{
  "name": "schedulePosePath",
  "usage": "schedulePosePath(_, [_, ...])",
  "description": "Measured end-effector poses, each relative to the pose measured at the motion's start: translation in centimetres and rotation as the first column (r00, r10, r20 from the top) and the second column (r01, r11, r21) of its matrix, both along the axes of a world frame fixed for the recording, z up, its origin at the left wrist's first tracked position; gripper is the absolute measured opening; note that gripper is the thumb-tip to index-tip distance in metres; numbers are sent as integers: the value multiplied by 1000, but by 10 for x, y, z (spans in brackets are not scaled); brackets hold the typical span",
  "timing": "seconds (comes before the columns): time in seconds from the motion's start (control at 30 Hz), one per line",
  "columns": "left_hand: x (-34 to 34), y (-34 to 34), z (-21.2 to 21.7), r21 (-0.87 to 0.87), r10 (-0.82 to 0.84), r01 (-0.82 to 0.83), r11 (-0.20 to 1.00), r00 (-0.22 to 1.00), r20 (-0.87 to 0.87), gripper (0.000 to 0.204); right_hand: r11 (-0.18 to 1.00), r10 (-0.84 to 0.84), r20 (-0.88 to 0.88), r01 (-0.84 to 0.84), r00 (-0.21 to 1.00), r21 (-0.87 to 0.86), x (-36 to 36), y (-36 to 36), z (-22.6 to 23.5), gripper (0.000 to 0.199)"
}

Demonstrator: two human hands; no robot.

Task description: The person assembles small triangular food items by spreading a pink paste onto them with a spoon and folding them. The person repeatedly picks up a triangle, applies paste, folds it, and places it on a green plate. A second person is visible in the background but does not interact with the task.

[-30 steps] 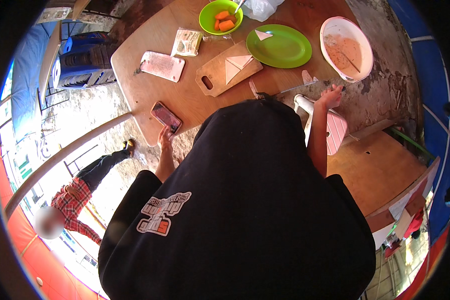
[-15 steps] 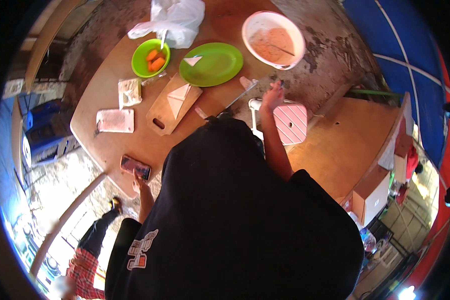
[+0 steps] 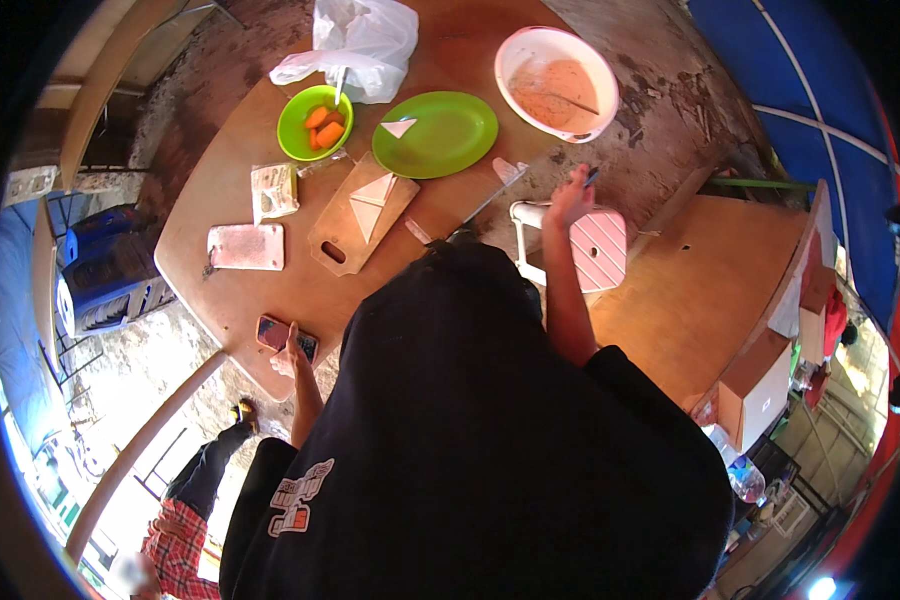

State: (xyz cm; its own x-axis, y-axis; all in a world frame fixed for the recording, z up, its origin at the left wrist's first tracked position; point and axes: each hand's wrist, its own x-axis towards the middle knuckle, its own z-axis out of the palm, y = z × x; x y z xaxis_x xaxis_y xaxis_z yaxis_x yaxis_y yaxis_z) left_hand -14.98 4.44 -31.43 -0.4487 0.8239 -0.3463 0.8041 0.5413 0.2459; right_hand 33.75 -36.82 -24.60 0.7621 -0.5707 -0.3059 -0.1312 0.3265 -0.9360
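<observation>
My left hand (image 3: 292, 362) rests over a phone (image 3: 273, 332) lying at the table's near left edge, a finger stretched across its screen. Out past the table, on the right, my right hand (image 3: 570, 202) is closed around a small dark object (image 3: 592, 176) whose kind I cannot make out. Beyond the phone is a pale pinkish rectangular slab (image 3: 246, 247). A wooden cutting board (image 3: 340, 252) bears pale folded triangles (image 3: 372, 200). Another white triangle (image 3: 398, 128) lies on an oval green plate (image 3: 450, 140).
A green bowl (image 3: 285, 133) holds orange pieces and a spoon, near a white plastic bag (image 3: 355, 50) and a clear packet (image 3: 273, 190). At far right is a white basin (image 3: 610, 80) of orange-brown mixture. A pink stool (image 3: 602, 250) stands beside a wooden surface (image 3: 700, 280). Someone in a checked shirt (image 3: 180, 535) is at lower left.
My left hand has moved further over the phone. My right hand has turned slightly, showing more of the dark object. The whole view has shifted a little.
</observation>
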Motion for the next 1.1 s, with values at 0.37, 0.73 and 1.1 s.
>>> schedulePosePath(0.37, [98, 3, 65, 255, -461, 516, 818, 853, -245, 96, 891, 200, 76, -149, 977, -428, 74, 16, 10, 41])
schedulePosePath(0.73, [279, -62, 78, 214, -864, 849, 483, 422, 275, 58, 815, 342, 122, -230, 932, -532, 13, 49, 31, 39])
schedulePosePath(1.1, [305, -80, 67, 41, -808, 836, 548, 515, 286, 53, -49, 945, -309, -886, 109, -462, -33, 92, 47, 29])
